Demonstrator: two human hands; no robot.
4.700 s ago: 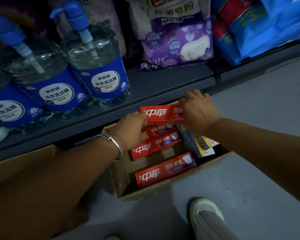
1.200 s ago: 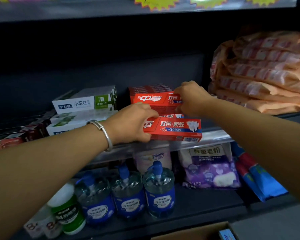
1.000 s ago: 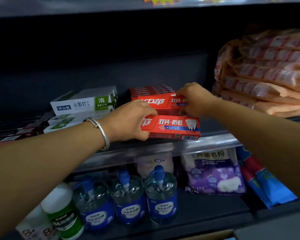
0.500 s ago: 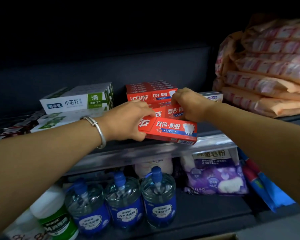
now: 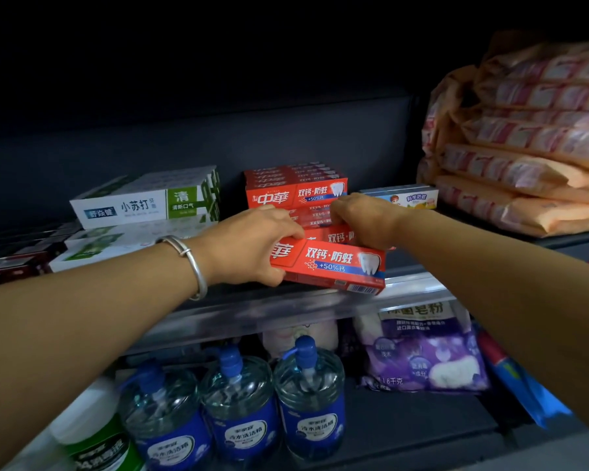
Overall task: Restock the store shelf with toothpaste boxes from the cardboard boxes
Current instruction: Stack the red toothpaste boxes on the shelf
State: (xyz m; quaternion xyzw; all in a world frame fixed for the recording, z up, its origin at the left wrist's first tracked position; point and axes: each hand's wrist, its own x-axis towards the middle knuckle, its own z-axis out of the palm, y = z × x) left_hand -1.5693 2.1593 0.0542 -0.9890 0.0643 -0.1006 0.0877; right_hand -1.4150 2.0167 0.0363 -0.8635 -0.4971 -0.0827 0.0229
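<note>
Dim store aisle, dark metal shelf [image 5: 286, 311] with a clear price rail along the front edge. Left hand [image 5: 249, 246], silver bangle [image 5: 187, 263] on the wrist, grips the left end of a red toothpaste box [image 5: 334, 266] sitting at the shelf's front edge, thumb under, fingers curled over the top. Right hand [image 5: 368, 219] is curled onto the second red box [image 5: 334, 236] just behind the front one; fingertips hidden, so exact pinch unclear. Behind both, a stack of red toothpaste boxes [image 5: 296, 188] sits further back on the same shelf. White-and-green toothpaste boxes [image 5: 143, 202] to the left, a small pale blue box [image 5: 405, 197] to the right, then stacked orange-pink packs [image 5: 531, 144]. Lower shelf: three blue-labelled pump bottles [image 5: 238, 409], a purple bag [image 5: 425, 351], a green-labelled white bottle [image 5: 92, 440].
</note>
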